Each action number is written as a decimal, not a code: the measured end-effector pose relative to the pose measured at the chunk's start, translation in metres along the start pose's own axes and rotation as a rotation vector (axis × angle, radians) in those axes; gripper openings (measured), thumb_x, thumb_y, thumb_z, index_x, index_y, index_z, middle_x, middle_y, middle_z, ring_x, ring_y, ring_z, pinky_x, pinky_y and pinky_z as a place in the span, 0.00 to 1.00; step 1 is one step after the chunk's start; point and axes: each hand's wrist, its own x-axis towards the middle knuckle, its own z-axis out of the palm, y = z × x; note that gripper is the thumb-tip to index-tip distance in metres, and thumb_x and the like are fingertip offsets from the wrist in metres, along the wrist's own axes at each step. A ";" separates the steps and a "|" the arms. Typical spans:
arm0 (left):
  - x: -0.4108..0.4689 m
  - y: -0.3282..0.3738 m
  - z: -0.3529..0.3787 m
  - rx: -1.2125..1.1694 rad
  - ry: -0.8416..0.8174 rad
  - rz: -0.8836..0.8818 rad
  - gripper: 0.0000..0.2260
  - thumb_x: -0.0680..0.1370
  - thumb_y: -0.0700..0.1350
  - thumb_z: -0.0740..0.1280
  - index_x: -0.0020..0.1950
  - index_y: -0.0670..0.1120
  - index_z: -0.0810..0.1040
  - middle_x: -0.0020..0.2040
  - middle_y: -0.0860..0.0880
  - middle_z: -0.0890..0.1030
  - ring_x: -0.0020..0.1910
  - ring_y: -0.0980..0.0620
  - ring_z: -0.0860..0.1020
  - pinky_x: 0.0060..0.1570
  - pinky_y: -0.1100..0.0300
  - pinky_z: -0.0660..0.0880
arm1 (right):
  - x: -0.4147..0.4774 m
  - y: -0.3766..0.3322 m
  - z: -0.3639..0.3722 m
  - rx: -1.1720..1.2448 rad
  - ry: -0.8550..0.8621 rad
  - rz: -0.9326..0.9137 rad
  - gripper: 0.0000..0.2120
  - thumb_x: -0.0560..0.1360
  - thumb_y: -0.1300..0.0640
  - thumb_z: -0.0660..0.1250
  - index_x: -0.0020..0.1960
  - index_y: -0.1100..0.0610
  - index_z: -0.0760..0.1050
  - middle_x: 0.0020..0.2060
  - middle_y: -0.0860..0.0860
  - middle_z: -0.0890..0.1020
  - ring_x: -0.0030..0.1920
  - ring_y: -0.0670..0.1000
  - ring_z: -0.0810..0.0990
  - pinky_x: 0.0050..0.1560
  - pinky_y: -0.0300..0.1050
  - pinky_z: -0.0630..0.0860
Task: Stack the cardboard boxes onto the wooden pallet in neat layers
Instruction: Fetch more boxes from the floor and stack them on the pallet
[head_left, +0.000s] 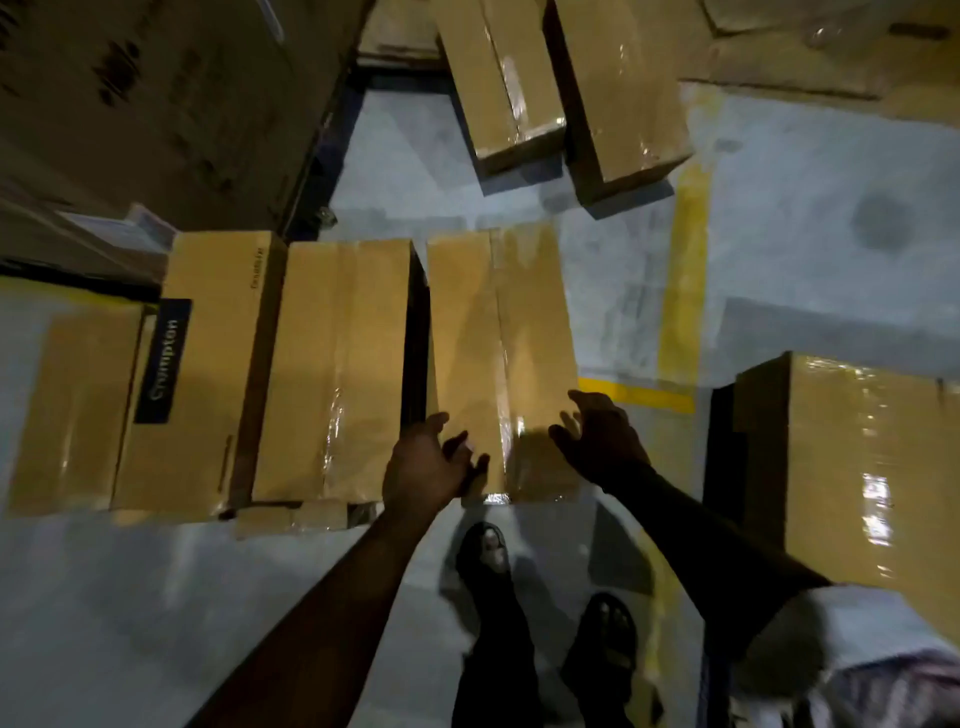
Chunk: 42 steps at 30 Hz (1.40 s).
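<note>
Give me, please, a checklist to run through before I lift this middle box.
1. Grip: not ok. The right hand is spread open over the middle box; the left hand is blurred at its near corner.
2. Tape seam on the box top: ok, it looks closed.
3. Room beside the neighbouring box: ok, a dark gap separates them.
4. Feet: ok, both are on bare floor behind the box.
5. Pallet: cannot tell, none is plainly visible.
</note>
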 end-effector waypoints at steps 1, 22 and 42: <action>0.025 -0.005 0.007 0.009 0.004 0.008 0.24 0.78 0.54 0.71 0.73 0.50 0.74 0.68 0.47 0.78 0.64 0.47 0.78 0.59 0.59 0.74 | 0.023 0.000 0.010 -0.008 0.018 0.009 0.32 0.78 0.41 0.67 0.77 0.53 0.66 0.73 0.54 0.70 0.70 0.59 0.70 0.68 0.57 0.71; 0.188 -0.059 0.126 -0.038 -0.042 0.102 0.48 0.68 0.65 0.76 0.82 0.61 0.53 0.82 0.41 0.51 0.75 0.31 0.64 0.67 0.39 0.73 | 0.167 0.036 0.115 -0.034 0.185 0.219 0.53 0.66 0.25 0.69 0.81 0.47 0.52 0.79 0.59 0.54 0.72 0.69 0.62 0.66 0.64 0.69; -0.164 -0.066 0.230 0.273 0.038 0.197 0.54 0.62 0.76 0.73 0.81 0.61 0.52 0.77 0.37 0.54 0.72 0.29 0.59 0.68 0.36 0.64 | -0.183 0.204 0.155 0.047 0.260 0.310 0.50 0.66 0.23 0.66 0.80 0.44 0.55 0.76 0.60 0.60 0.73 0.65 0.60 0.70 0.60 0.62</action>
